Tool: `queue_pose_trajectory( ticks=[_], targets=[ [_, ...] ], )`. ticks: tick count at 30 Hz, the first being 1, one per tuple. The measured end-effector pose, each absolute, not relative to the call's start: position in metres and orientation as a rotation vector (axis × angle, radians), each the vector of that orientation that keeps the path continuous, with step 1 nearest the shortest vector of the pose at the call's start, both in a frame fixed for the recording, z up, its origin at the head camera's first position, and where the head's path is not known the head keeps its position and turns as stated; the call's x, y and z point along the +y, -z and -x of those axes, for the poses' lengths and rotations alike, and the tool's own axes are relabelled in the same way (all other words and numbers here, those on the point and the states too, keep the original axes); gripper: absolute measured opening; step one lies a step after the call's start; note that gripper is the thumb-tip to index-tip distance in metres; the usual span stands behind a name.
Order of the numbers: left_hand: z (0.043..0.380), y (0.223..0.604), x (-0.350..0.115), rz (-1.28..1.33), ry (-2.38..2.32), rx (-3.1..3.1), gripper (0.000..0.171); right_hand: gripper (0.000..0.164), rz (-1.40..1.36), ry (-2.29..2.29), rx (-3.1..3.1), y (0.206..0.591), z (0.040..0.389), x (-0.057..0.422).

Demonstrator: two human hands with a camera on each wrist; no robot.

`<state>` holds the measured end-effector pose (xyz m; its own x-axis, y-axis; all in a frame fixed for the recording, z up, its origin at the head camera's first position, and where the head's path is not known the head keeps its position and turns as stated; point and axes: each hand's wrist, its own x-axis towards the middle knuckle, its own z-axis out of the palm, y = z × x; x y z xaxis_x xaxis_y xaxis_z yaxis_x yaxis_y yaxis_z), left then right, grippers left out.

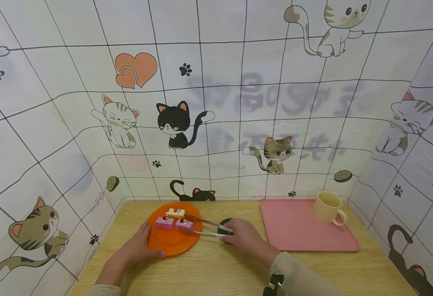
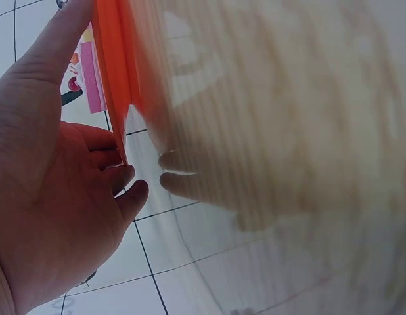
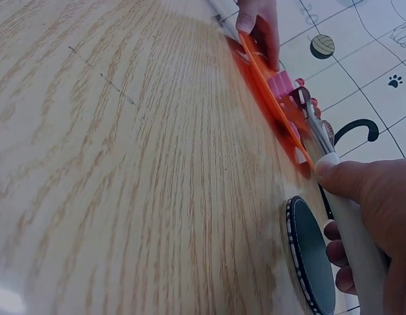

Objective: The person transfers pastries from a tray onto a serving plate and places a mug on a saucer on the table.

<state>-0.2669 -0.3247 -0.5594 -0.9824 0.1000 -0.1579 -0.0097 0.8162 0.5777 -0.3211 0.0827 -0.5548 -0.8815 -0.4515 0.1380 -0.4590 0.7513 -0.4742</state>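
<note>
On an orange plate [image 1: 172,242] lie three small toy cake slices: a yellow one [image 1: 176,213], a pink one [image 1: 165,222] and another pink one [image 1: 184,224], with red tops. My left hand [image 1: 139,242] holds the plate by its left edge, thumb along the near rim. In my right hand [image 1: 244,236] I grip a fork [image 1: 196,218] and a second metal utensil [image 1: 201,233] by white handles [image 3: 351,243]. Their shafts spread apart toward the cakes, and the tips are over the plate by the right pink slice. Whether the two utensils are joined, I cannot tell.
Below my right hand lies a round dark coaster [image 3: 315,256], partly covered by the hand in the head view. A pink tray [image 1: 290,230] sits to the right, with a cream mug [image 1: 327,207] at its back right. Cat-print cloth walls [image 1: 224,123] surround the wooden table [image 1: 201,275].
</note>
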Motion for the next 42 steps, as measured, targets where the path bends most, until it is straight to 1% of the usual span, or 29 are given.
queue_pose_trajectory(
  ticks=[7,19,27,38,42],
  targets=[
    [0.267,0.560,-0.326,-0.064,-0.896,2.818,0.142,0.038,-0.744,-0.815,-2.932,0.555,0.320,0.087],
    [0.265,0.561,-0.326,-0.074,-0.893,2.822,0.142,0.035,-0.756,-0.827,-2.857,0.556,0.311,0.102],
    [0.264,0.560,-0.326,-0.070,-0.895,2.820,0.142,0.036,-0.682,-0.887,-2.862,0.552,0.305,0.118],
    [0.265,0.559,-0.325,-0.055,-0.887,2.820,0.142,0.040,-0.848,-0.867,-2.789,0.552,0.300,0.152],
    [0.266,0.559,-0.325,-0.061,-0.876,2.825,0.142,0.038,-0.888,-0.896,-2.754,0.552,0.296,0.163]
  ],
)
